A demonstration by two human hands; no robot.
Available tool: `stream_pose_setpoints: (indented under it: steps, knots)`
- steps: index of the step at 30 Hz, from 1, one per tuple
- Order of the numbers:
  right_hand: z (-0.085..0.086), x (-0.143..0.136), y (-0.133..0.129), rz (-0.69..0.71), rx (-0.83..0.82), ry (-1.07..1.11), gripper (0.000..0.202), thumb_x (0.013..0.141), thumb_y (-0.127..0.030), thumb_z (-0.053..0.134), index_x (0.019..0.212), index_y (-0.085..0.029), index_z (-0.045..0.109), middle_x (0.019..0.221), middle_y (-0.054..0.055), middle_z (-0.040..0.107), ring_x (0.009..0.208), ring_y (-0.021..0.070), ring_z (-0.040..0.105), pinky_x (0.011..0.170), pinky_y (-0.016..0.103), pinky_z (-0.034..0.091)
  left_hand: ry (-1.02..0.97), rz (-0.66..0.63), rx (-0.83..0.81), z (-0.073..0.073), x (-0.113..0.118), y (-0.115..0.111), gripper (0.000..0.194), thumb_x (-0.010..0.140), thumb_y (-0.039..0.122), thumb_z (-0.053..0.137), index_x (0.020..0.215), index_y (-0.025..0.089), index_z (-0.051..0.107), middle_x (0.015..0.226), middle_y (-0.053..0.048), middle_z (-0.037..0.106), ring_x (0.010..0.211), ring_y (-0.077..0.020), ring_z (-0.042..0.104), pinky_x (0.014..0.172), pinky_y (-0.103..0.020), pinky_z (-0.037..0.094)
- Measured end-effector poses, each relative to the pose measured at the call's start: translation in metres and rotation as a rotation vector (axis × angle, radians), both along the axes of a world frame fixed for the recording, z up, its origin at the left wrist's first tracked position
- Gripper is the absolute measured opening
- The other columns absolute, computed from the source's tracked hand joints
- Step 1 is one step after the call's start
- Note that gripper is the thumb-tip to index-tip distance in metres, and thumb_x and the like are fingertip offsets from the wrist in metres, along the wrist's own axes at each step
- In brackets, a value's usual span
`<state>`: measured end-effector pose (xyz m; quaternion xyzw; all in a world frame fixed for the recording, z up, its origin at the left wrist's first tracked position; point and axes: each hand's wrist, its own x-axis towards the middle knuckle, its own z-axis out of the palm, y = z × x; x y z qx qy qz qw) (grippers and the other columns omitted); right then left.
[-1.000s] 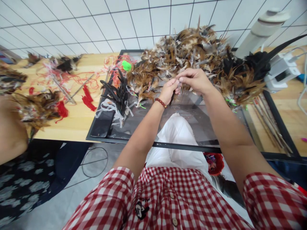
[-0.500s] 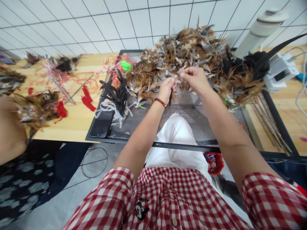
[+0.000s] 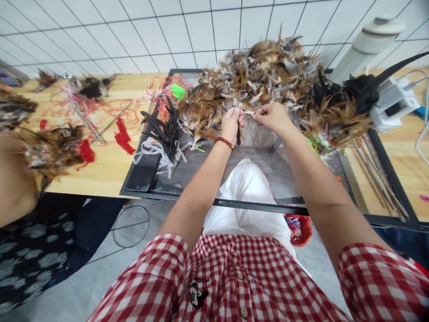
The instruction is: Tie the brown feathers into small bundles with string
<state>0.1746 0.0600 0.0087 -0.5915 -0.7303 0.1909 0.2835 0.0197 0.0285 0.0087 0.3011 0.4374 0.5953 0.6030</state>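
Observation:
My left hand [image 3: 232,123], with a beaded bracelet at the wrist, is closed in a fist in front of the feather pile. A dark feather [image 3: 238,136] sticks out below its fingers. Just to the right, thumb and fingertips of my right hand [image 3: 273,117] are pinched together; what they hold is too small to make out. Both hands hover over the near side of a large heap of brown feathers [image 3: 258,71]. Left of them lie a bundle of black feathers [image 3: 166,129] tied with whitish strips and a smaller brown feather clump [image 3: 196,109].
A black-framed glass panel [image 3: 261,205] lies on the wooden table [image 3: 110,179]. At right stand a pale bottle [image 3: 365,49], a white device [image 3: 390,105] and thin sticks [image 3: 378,172]. Red yarn [image 3: 123,136] and a phone [image 3: 144,172] lie left. Another person's arm [image 3: 15,179] shows far left.
My right hand has moved slightly down, its fingertips now lower beside my left fist. The left hand stays closed in nearly the same place.

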Motion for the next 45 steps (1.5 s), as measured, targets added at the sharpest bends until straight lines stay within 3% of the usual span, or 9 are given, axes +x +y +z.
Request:
stream_pose_setpoints:
  steps: [6, 12, 15, 21, 25, 30, 35, 40, 45]
  knots:
    - [0.019, -0.013, -0.013, 0.033, -0.062, 0.294, 0.026, 0.079, -0.042, 0.078, 0.077, -0.017, 0.071, 0.063, 0.002, 0.059, 0.069, 0.0181, 0.059, 0.066, 0.034, 0.049, 0.007, 0.011, 0.060, -0.010, 0.001, 0.006, 0.033, 0.095, 0.044, 0.068, 0.075, 0.019, 0.059, 0.064, 0.004, 0.054, 0.056, -0.0062, 0.051, 0.060, -0.020, 0.046]
    - [0.016, -0.027, -0.015, 0.018, -0.161, 0.483, 0.039, 0.076, -0.050, 0.084, 0.069, -0.019, 0.062, 0.053, -0.003, 0.048, 0.056, 0.0101, 0.044, 0.053, 0.026, 0.033, 0.084, 0.029, 0.148, -0.018, 0.002, 0.010, 0.033, 0.091, 0.048, 0.072, 0.079, 0.019, 0.065, 0.078, 0.001, 0.066, 0.084, -0.0113, 0.065, 0.082, -0.023, 0.053]
    - [0.014, -0.027, -0.013, 0.004, -0.159, 0.475, 0.039, 0.078, -0.050, 0.082, 0.068, -0.019, 0.061, 0.053, -0.003, 0.048, 0.055, 0.0098, 0.043, 0.053, 0.026, 0.033, 0.065, 0.002, 0.159, -0.019, 0.004, 0.009, 0.031, 0.092, 0.046, 0.071, 0.079, 0.019, 0.065, 0.083, 0.000, 0.068, 0.090, -0.0125, 0.066, 0.088, -0.025, 0.053]
    - [0.014, -0.024, -0.016, -0.004, -0.018, 0.242, 0.030, 0.082, -0.045, 0.077, 0.074, -0.018, 0.067, 0.060, 0.001, 0.058, 0.070, 0.0172, 0.058, 0.069, 0.032, 0.048, 0.006, 0.004, 0.088, -0.018, 0.010, 0.005, 0.032, 0.095, 0.045, 0.069, 0.079, 0.018, 0.060, 0.078, 0.000, 0.060, 0.082, -0.0125, 0.064, 0.079, -0.025, 0.053]
    - [0.016, -0.021, -0.017, 0.011, 0.054, 0.196, 0.026, 0.079, -0.042, 0.080, 0.079, -0.018, 0.070, 0.065, 0.001, 0.062, 0.076, 0.0191, 0.062, 0.074, 0.035, 0.051, 0.036, 0.020, 0.043, -0.019, 0.010, 0.004, 0.035, 0.094, 0.050, 0.068, 0.082, 0.019, 0.059, 0.075, 0.001, 0.057, 0.073, -0.0110, 0.061, 0.071, -0.024, 0.052]
    - [0.015, -0.022, -0.012, 0.068, 0.042, 0.360, 0.019, 0.078, -0.031, 0.080, 0.088, -0.018, 0.071, 0.073, 0.001, 0.064, 0.076, 0.0167, 0.062, 0.070, 0.032, 0.050, 0.104, 0.022, 0.045, -0.022, 0.010, 0.005, 0.033, 0.093, 0.051, 0.069, 0.083, 0.020, 0.062, 0.070, 0.003, 0.054, 0.067, -0.0101, 0.060, 0.066, -0.023, 0.049]
    - [0.007, -0.019, -0.003, 0.094, 0.052, 0.534, 0.016, 0.078, -0.029, 0.081, 0.088, -0.020, 0.071, 0.076, 0.000, 0.064, 0.079, 0.0168, 0.064, 0.073, 0.034, 0.055, 0.105, -0.061, 0.085, -0.017, 0.011, 0.001, 0.028, 0.093, 0.045, 0.070, 0.083, 0.020, 0.062, 0.068, 0.004, 0.056, 0.057, -0.0065, 0.053, 0.059, -0.021, 0.046]
    - [0.011, -0.013, -0.006, 0.207, -0.060, 0.664, 0.029, 0.075, -0.040, 0.087, 0.095, -0.024, 0.074, 0.074, -0.001, 0.064, 0.078, 0.0182, 0.066, 0.071, 0.036, 0.059, 0.054, -0.191, 0.054, -0.009, 0.010, -0.006, 0.023, 0.098, 0.039, 0.064, 0.086, 0.020, 0.061, 0.065, 0.006, 0.054, 0.051, -0.0040, 0.049, 0.056, -0.019, 0.047]
    - [0.022, -0.012, -0.019, 0.279, -0.160, 0.756, 0.033, 0.072, -0.049, 0.088, 0.081, -0.022, 0.072, 0.068, 0.000, 0.064, 0.065, 0.0170, 0.065, 0.059, 0.034, 0.059, 0.006, -0.234, 0.037, -0.005, 0.008, -0.010, 0.024, 0.096, 0.041, 0.067, 0.088, 0.019, 0.061, 0.072, 0.005, 0.058, 0.053, -0.0037, 0.054, 0.057, -0.019, 0.048]
